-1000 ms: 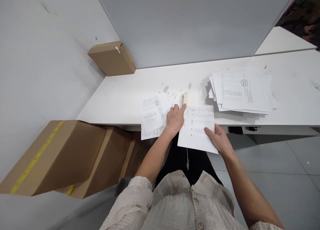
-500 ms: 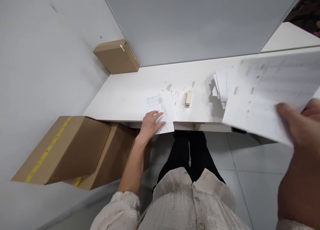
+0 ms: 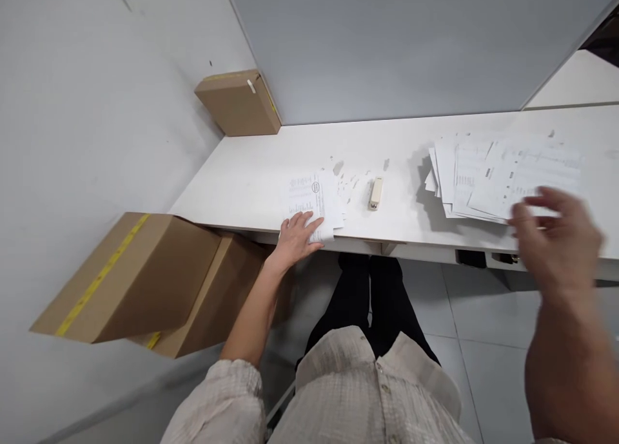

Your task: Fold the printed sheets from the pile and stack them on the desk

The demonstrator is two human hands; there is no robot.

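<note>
Tho apart, 2 ppr piles [image 3: 309,193] [image 3: 503,176]

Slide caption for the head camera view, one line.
Left hand on printed sheets, right hand near a messy paper stack, beige stapler between.

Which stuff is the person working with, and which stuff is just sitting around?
Probably for the work:
- printed papers on the left, left hand on them
- paper stack on the right, right hand near it
- cream stapler, between them

Just sitting around, it seems:
- cardboard box in the table's back corner
- bigger cardboard boxes with yellow tape
</note>
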